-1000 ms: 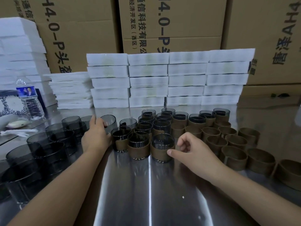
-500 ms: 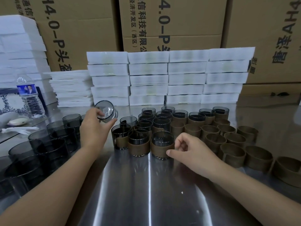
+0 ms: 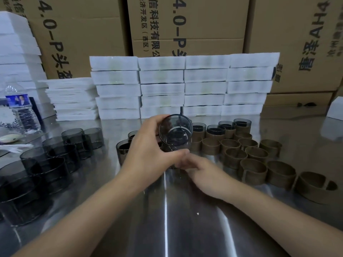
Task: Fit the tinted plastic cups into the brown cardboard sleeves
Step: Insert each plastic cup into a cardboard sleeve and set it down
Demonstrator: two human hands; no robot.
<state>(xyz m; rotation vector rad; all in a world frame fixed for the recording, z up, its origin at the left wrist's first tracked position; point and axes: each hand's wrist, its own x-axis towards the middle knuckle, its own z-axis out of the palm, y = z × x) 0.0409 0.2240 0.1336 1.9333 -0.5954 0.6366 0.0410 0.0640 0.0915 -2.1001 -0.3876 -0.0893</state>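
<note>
My left hand [image 3: 148, 151] grips a tinted plastic cup [image 3: 175, 134], lifted and tilted with its mouth toward me, above the front of the sleeved group. My right hand [image 3: 204, 173] reaches in just under that cup. Its fingertips are blurred beside my left thumb, so their hold is unclear. Cups fitted in brown sleeves [image 3: 215, 131] stand behind my hands, and one more [image 3: 122, 149] stands left of my left hand. Several empty brown cardboard sleeves [image 3: 253, 170] lie to the right. Several bare tinted cups [image 3: 55, 158] stand to the left.
The work lies on a shiny metal table [image 3: 167, 219]. Stacks of white foam trays [image 3: 161, 88] line the back, with large cardboard boxes [image 3: 185, 25] behind them. A water bottle [image 3: 22, 112] stands at far left, and a white box [image 3: 336, 108] at far right.
My left hand picked a bare cup from the left group and carried it right and up to the centre. My right hand slid left from the front sleeved cup to beneath it.
</note>
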